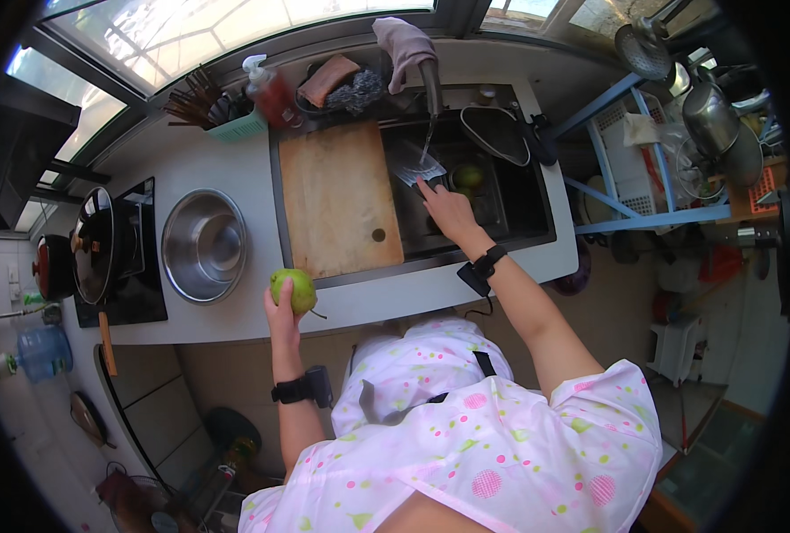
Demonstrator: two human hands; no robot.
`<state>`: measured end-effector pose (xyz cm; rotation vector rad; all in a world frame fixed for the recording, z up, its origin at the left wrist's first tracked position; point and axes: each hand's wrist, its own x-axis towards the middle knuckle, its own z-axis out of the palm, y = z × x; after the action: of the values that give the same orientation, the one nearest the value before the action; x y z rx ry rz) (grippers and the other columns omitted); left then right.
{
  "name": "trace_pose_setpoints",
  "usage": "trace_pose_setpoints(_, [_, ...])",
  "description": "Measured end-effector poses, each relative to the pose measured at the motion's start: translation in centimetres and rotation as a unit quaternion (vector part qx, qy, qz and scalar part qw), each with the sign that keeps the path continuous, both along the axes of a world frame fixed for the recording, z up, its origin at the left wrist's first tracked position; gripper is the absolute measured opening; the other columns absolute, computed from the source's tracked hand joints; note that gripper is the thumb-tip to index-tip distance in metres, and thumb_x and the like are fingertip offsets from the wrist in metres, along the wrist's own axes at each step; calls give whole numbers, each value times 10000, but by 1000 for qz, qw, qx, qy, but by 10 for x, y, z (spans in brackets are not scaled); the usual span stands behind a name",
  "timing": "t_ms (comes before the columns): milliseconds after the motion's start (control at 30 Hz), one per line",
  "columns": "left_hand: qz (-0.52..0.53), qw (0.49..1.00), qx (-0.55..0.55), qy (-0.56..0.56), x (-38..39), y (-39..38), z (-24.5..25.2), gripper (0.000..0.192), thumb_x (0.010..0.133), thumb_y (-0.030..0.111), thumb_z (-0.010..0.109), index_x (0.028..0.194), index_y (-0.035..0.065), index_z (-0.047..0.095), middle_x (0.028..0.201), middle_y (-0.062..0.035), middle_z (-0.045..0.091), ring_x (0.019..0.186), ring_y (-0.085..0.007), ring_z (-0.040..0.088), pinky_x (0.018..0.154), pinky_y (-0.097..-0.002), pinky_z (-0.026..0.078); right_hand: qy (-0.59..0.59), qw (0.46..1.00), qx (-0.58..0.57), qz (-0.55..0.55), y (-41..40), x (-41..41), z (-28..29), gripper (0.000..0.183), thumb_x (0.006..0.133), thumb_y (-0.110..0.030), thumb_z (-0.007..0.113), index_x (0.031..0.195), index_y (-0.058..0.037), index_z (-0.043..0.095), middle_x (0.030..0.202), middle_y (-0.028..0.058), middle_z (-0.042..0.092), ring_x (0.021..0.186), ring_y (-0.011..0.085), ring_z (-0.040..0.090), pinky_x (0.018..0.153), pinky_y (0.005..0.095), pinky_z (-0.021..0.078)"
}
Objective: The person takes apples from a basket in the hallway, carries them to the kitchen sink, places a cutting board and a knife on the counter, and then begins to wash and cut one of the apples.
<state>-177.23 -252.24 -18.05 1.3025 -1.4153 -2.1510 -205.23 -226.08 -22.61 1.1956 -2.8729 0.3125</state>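
Note:
My left hand (284, 316) grips a green pear (294, 291), its stem pointing down to the right, above the counter's front edge. Over the sink (511, 223) is my right hand (449, 212), index finger stretched out to the edge of a flat, shiny thing (420, 168), possibly a blade. Water from the faucet (430, 90) runs onto this thing. Whether my other right fingers hold it is hidden. More green fruit (468, 176) lies in the sink, right of my fingertips.
A wooden cutting board (335, 200) covers the sink's left side. Left of it stand a steel bowl (204, 246) and a lidded pan (95, 246) on the cooktop. A strainer (495, 135) rests at the sink's back right. Behind the board are a soap bottle (272, 93) and a chopstick basket (238, 125).

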Motion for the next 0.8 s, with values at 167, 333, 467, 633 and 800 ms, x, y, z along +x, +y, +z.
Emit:
trace_pose_setpoints(167, [-10,1000,-1,-12,1,4,-3,518,883,349,641,1240,41,426,1149,-151,542,1009,-294,607,773,-489,583,10,1000,29,1,4,-12,-9,527,872,-225,611,1366,-138,451,831,117,605,673,280,634,564,384,502])
trace_pose_setpoints(333, [-19,1000,3,-9,-4,9,-1,509,883,343,642,1232,36,436,1143,-151,548,1002,-292,614,758,-477,590,10,999,35,0,-3,-12,-12,522,864,-229,616,1355,-138,466,831,122,612,685,276,644,569,388,498])
trace_pose_setpoints(467, [-27,1000,-4,-15,-7,12,-4,499,883,330,649,1223,34,436,1131,-153,554,977,-290,626,743,-468,595,1,1000,12,-4,-11,-13,-11,528,858,-250,626,1351,-141,471,830,115,613,694,279,644,575,392,501])
trace_pose_setpoints(633, [-25,999,-9,-25,-9,16,-9,482,887,315,650,1211,35,430,1125,-157,555,974,-289,628,740,-471,595,3,1000,5,6,-9,-20,-16,534,860,-265,628,1356,-147,470,837,117,614,700,282,644,581,389,504])
trace_pose_setpoints(800, [-25,999,-15,-31,-9,18,-14,467,894,309,644,1205,36,428,1122,-157,555,972,-289,629,736,-470,596,-159,952,-230,-121,1,-19,-33,451,928,-222,561,1352,-101,462,773,115,615,657,257,633,577,356,503])
